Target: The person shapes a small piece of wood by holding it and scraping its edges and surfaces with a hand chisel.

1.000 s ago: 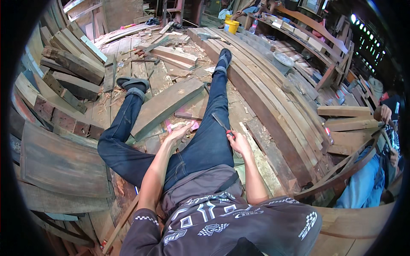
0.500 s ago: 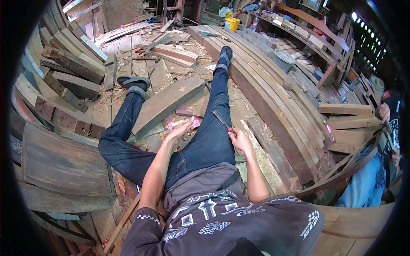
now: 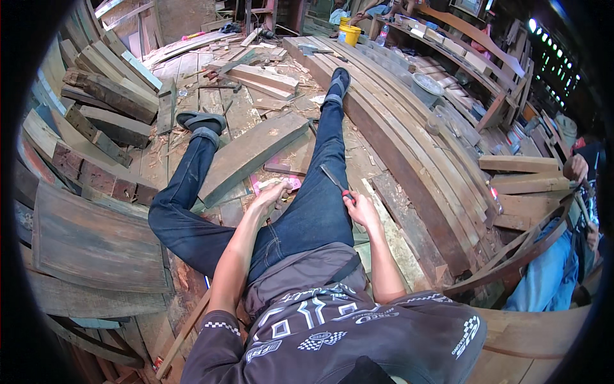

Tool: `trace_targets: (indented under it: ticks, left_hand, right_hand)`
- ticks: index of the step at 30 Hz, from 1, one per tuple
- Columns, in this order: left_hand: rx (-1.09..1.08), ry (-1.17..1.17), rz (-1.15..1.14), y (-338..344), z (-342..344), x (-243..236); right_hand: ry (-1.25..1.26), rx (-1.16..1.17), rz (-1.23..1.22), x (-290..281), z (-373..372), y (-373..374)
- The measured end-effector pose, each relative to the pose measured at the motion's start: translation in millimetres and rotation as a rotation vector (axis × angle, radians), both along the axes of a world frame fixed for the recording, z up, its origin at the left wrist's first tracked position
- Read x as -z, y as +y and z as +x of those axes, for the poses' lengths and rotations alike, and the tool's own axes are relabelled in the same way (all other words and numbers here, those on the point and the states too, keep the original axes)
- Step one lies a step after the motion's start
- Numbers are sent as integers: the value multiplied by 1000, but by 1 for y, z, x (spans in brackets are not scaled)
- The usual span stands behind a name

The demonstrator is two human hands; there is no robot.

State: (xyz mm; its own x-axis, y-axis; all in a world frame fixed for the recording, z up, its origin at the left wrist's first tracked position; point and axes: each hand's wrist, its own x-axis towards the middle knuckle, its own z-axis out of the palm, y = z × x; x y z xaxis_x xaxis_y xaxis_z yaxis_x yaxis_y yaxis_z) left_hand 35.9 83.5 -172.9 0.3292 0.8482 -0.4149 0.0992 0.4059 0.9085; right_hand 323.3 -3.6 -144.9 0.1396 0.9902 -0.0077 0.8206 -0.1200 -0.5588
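I sit on a plank floor with my legs spread. My right hand (image 3: 358, 208) is closed around the red handle of a slim metal-bladed tool (image 3: 334, 181), its blade lying over my right thigh (image 3: 326, 163). Just left of it, above my lap, my left hand (image 3: 272, 198) has curled fingers; whether they hold anything is unclear. Behind that hand lie a pink piece (image 3: 293, 183) and a short dark wood strip (image 3: 281, 169), near a thick wooden beam (image 3: 249, 153) between my legs.
Stacked timber (image 3: 109, 121) lines the left. Long stacked boards (image 3: 409, 160) run along the right, below a cluttered bench (image 3: 441, 45). Scraps and hand tools (image 3: 233, 88) cover the far floor. A co-worker (image 3: 543, 275) grips wood at right; another person (image 3: 377, 13) is behind yellow buckets (image 3: 348, 35).
Very little differs: both my hands keep about the same places and grips, shifting only slightly with the view. The co-worker's hand at the right has moved a little.
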Motion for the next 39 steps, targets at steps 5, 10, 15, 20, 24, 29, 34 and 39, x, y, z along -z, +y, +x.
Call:
trace_targets:
  ticks: [5,10,15,20,24,29,34,39]
  left_hand:
    - [5,4,-27,-2,1,0]
    - [-23,14,-18,-4,6,6]
    - [25,102,28,2,6,15]
    - [23,78,-3,8,7,25]
    - [24,124,-32,12,8,28]
    - [78,49,-122,15,7,0]
    - [325,-151,-166,13,-1,-24]
    - [288,-201,-149,11,-5,-8]
  right_hand:
    - [-9,9,-21,-9,-4,-4]
    - [-12,6,-5,-4,-1,-3]
    - [-26,5,-13,-7,-4,-2]
    - [0,7,21,-7,-5,-2]
    - [-15,-1,-14,-9,-6,-4]
    - [13,-2,63,-1,-3,-5]
    - [4,4,96,-4,-5,-6]
    - [21,9,80,-9,-9,-6]
